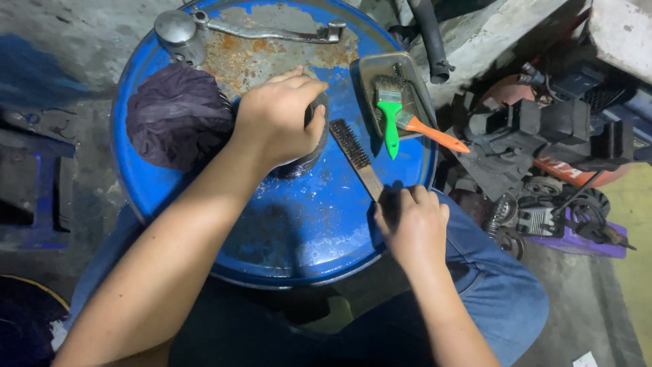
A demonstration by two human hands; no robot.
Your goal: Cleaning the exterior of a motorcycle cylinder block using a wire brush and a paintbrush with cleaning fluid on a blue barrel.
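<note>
Left hand clamps down over a dark round part on the blue drum. Right hand grips the wire brush by its handle.

Person's body as seen from the head camera: two bare arms and denim-clad legs.

Both forearms are uncovered from wrist to elbow; no sleeves, gloves, watch, rings or bands are visible on the bare left hand or the bare right hand. The fingernails are short. The legs wear blue denim trousers of mid-wash cloth, creased at the right knee. A strip of the same blue shows at the left leg. Footwear is hidden.
</note>
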